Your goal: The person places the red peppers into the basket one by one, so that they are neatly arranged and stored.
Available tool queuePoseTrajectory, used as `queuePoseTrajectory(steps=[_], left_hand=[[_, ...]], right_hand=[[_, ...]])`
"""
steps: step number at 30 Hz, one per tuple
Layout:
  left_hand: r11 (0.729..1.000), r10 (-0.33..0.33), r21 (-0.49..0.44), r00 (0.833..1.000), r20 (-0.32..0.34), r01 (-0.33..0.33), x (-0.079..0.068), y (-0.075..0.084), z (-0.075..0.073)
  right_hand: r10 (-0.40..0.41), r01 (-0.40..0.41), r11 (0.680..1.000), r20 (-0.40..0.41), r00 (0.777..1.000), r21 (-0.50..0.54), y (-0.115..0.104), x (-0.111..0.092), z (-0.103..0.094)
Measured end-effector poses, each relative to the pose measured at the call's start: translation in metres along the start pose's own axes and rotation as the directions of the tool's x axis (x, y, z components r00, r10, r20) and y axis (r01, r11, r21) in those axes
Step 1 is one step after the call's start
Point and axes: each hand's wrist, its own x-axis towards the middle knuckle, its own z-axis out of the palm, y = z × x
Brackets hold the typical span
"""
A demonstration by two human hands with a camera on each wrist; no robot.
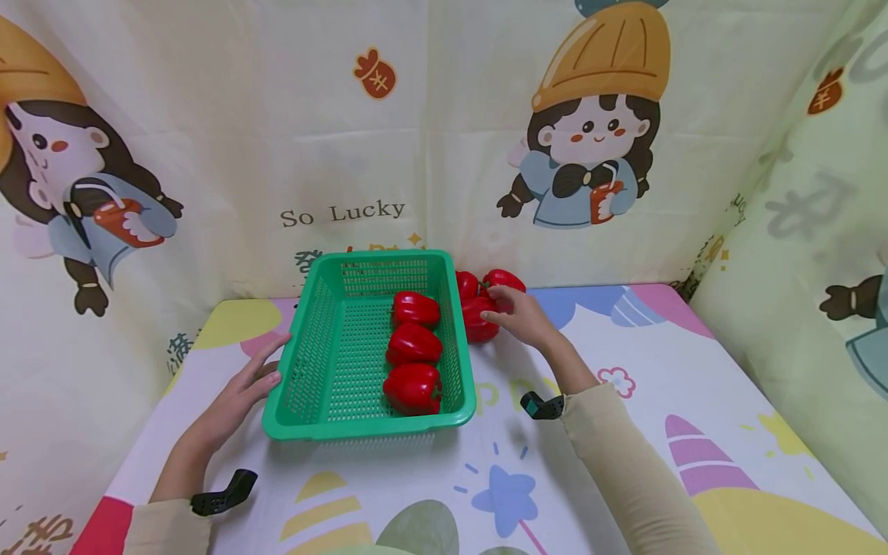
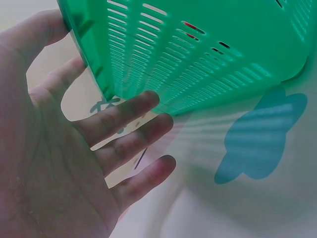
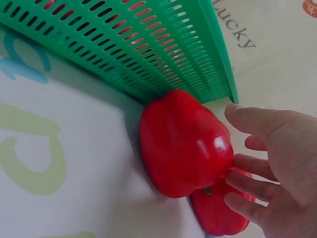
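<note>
A green plastic basket (image 1: 326, 428) stands on the table with three red bell peppers (image 1: 414, 344) in a column along its right side. My left hand (image 1: 243, 397) is at the basket's left side, thumb and index finger at the rim and the other fingers spread, as the left wrist view shows. Outside the basket's right wall lie three more red peppers, the nearest pepper (image 3: 185, 144) close against it. Over these reaches my right hand (image 1: 516, 314), fingers loosely extended and fingertips beside the peppers. Whether they touch is unclear. One pepper (image 1: 504, 279) is partly hidden behind this hand.
The table (image 1: 597, 478) has a printed cloth of pastel shapes. A cartoon-patterned curtain (image 1: 451, 169) rises behind the table's far edge, with more of it at both sides. Each wrist bears a small black camera, such as the right one (image 1: 544, 405).
</note>
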Motion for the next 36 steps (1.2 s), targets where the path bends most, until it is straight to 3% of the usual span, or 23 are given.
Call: queuePoseTrajectory(steps=[17, 26, 36], left_hand=[[1.0, 0.011, 0.004, 1.0, -0.001, -0.011, 0.0006, -0.0005, 0.0004], [1.0, 0.009, 0.008, 1.0, -0.007, -0.009, -0.0003, 0.0004, 0.001], [1.0, 0.009, 0.009, 1.0, -0.006, -0.009, 0.0004, -0.0023, 0.0014]], right_hand=[[-0.012, 0.012, 1.0, -0.007, 1.0, 0.006, 0.0047, -0.0009, 0.0032], [0.02, -0.021, 0.999, 0.032, 0.999, 0.029, -0.0003, -0.0058, 0.0033], [-0.01, 0.011, 1.0, 0.043, 0.999, -0.007, 0.0058, -0.006, 0.0045]])
